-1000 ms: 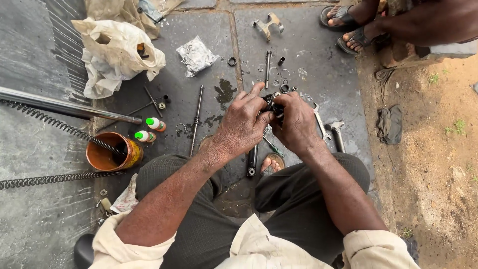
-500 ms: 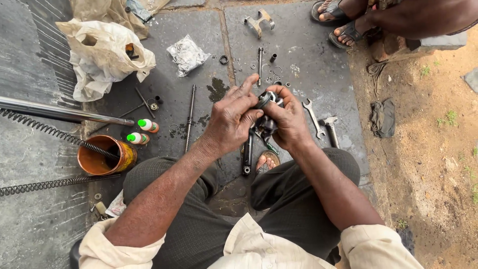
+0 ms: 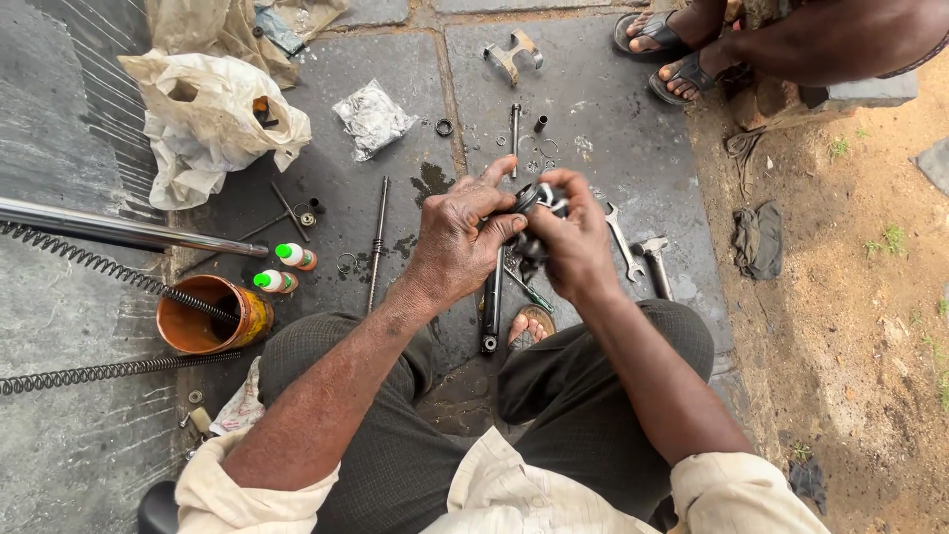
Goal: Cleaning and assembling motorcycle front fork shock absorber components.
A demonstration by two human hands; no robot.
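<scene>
Squatting over the stone slab (image 3: 613, 148), the person works above a dark rod (image 3: 491, 302) lying between the knees. Just above the rod's top end, the left hand (image 3: 457, 242) and right hand (image 3: 573, 237) both clamp a small black metal part (image 3: 534, 201). Doing this well likely means steady grips and keeping it over the rod, clear of the spanner (image 3: 619, 229) right of it.
</scene>
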